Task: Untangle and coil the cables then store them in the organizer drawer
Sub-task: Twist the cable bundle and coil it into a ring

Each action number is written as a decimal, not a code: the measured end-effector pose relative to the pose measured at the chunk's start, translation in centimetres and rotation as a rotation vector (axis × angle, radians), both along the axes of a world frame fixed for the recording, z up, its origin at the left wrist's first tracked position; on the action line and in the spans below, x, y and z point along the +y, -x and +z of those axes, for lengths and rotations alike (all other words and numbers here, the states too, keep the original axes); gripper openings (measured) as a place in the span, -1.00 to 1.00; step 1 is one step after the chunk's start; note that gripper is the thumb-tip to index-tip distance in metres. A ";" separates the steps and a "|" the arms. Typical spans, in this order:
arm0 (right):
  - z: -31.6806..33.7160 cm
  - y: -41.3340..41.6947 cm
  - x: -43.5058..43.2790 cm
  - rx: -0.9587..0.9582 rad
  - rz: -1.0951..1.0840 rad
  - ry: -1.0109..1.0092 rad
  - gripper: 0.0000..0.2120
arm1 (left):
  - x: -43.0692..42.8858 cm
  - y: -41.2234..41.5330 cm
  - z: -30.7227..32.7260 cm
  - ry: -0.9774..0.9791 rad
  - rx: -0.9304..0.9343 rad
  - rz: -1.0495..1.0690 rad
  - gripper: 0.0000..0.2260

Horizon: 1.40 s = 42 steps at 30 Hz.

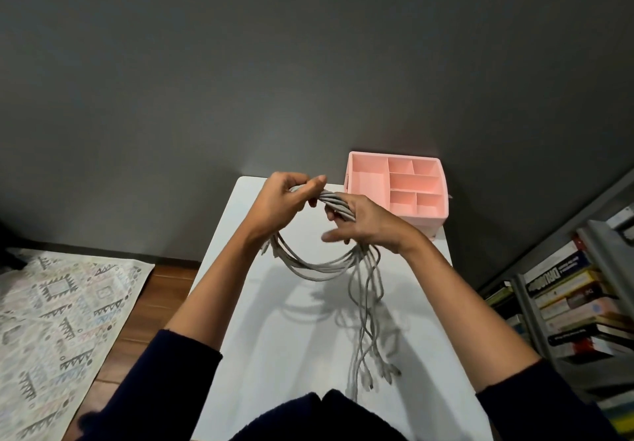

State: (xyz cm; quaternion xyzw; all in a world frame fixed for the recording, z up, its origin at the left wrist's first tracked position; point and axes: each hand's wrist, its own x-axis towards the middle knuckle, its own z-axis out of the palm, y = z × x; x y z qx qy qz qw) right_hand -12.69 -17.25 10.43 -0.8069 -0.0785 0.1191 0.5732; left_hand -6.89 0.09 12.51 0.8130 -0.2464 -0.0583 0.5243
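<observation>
A bundle of grey cables (320, 270) hangs in a loop above the white table (260, 337). My left hand (286, 200) grips the bundle's twisted top on the left. My right hand (363, 221) holds the same twisted part on the right, with its fingers partly spread. Several loose cable ends with plugs (374, 372) trail down from under my right hand onto the table toward me. The pink organizer (442, 186), with several open compartments, stands at the table's far right corner, just beyond my right hand.
A dark grey wall rises behind the table. A patterned rug (58, 320) lies on the wooden floor to the left. A metal shelf with stacked books (566, 296) stands close on the right.
</observation>
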 end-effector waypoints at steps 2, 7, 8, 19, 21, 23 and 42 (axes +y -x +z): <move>-0.9 0.6 -0.1 0.019 -0.029 0.043 -0.72 | 0.0 -0.1 -0.4 -0.018 0.022 -0.001 -0.59; -3.0 1.0 0.6 0.009 -0.265 0.195 -0.70 | -0.4 0.3 -1.5 -0.020 0.066 0.025 -0.60; -3.3 1.0 0.6 0.002 -0.293 0.184 -0.75 | -0.4 0.2 -1.6 -0.003 0.074 0.038 -0.59; -6.3 1.9 0.1 -0.087 -0.490 0.242 -0.62 | 1.4 -0.9 -3.2 0.058 0.129 0.333 -0.58; -6.5 2.3 0.2 -0.342 -0.469 0.338 -0.65 | 1.6 -0.9 -3.6 0.062 0.133 0.384 -0.57; -6.4 2.6 0.3 -0.596 -0.487 0.501 -0.71 | 1.8 -1.0 -3.9 0.037 0.122 0.424 -0.56; -2.1 1.2 -2.1 0.241 -0.656 -0.528 -0.64 | 3.5 1.0 -3.9 0.222 0.679 -0.241 -0.71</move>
